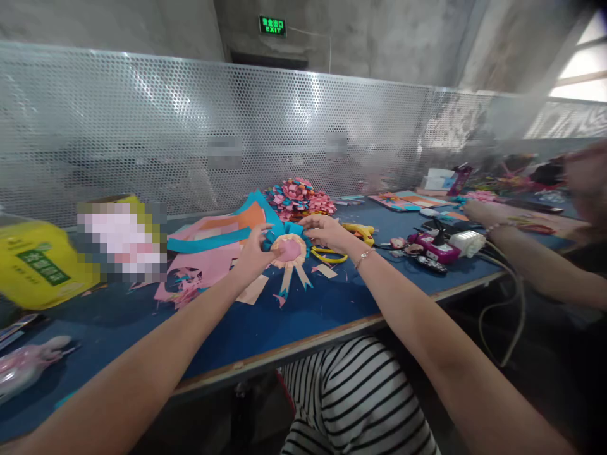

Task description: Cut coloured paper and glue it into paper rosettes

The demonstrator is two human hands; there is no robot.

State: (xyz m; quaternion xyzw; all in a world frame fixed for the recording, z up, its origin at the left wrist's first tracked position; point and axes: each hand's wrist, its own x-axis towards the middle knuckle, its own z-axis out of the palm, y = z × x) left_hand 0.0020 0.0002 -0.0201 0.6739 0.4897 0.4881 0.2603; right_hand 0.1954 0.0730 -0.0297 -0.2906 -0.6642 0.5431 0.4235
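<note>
Masking an object at the left of the blue table (332, 304), a pixelated patch (122, 240) prevents identification. The yellow bag (40, 268) beside it and a pink-and-white item (23, 373) nearer the person are cut off by the frame edge. At far right, a co-worker's arm (545, 268) is blurred.

The paper rosette (290, 248) is at the middle of the table, between the two hands: pale pleated rim, pink centre, blue folds behind, two tails pointing toward the person. The left hand (260, 246) is mostly closed, gripping the rosette's left edge with the thumb on its front. The right hand (327, 231) is partly open, fingers bent, at the blue folds; its fingertips are partly obscured, and it may be only touching, not gripping. Yellow handles (331, 256) lie just below it. A heap of coloured paper pieces (303, 197) stands behind.
</note>
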